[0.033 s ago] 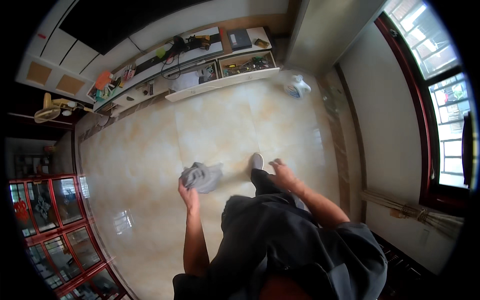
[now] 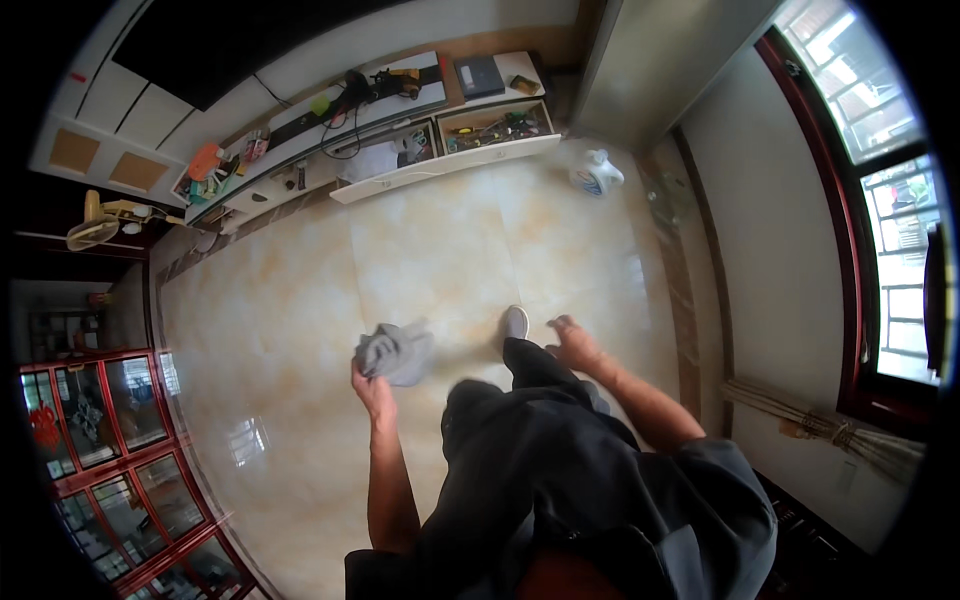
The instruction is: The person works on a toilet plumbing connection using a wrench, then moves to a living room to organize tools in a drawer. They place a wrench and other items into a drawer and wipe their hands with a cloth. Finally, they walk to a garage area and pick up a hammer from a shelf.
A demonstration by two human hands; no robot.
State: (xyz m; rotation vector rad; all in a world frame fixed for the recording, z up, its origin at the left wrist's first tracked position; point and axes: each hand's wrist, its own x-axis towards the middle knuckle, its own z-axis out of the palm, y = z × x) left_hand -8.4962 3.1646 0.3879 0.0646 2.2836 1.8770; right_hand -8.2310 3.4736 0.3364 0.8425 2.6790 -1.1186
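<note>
A crumpled grey cloth (image 2: 398, 356) hangs from my left hand (image 2: 375, 393), whose fingers are closed on its left edge. It is above the tiled floor, and its far right corner is smeared by motion. On the other side of my body, my right hand (image 2: 574, 343) is in the air with nothing in it, its fingers loosely bent and apart. Just left of that hand, a foot in a grey shoe (image 2: 516, 322) stands on the floor.
Ahead is a long low white cabinet (image 2: 240, 193) with pulled-out drawers (image 2: 500, 152) holding tools and small items. A white jug (image 2: 597, 173) stands on the floor by the right wall. Red-framed glass cabinets (image 2: 108, 462) line the left; a window (image 2: 895, 250) is at right.
My left hand and the grey cloth have shifted slightly left. My right hand has moved a little to the right, and its fingers look more spread.
</note>
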